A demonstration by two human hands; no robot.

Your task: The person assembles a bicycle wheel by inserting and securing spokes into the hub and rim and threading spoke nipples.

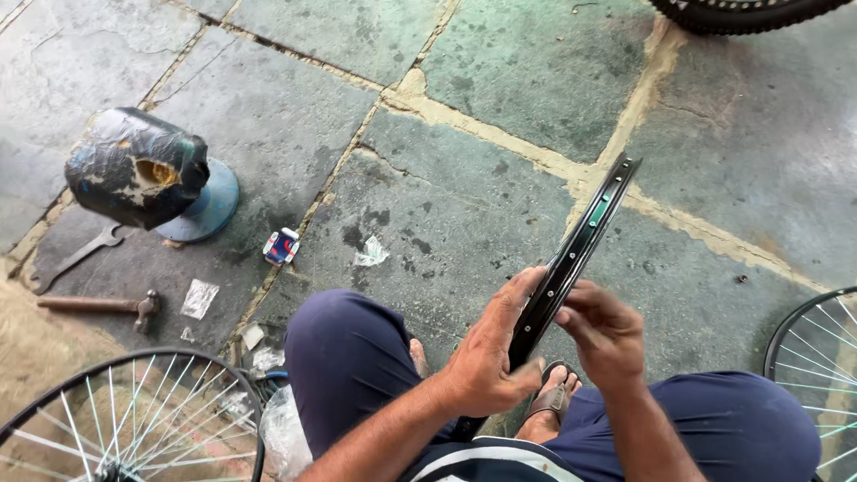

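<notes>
I saw the bare black bicycle rim (571,259) standing on edge between my knees, tilted away over the stone floor (464,196). My left hand (486,357) had its grip closed around the rim's near part, thumb lying across the inner channel. My right hand (607,330) sat just beside it on the other side, fingertips pinched against the rim's edge; whether anything small was between them I could not tell. Off to the left lay a hammer (103,305) and a flat wrench (76,257) near a battered black block on a blue disc (143,174). A spoked wheel (134,419) lay at lower left, another (817,357) at the right edge.
</notes>
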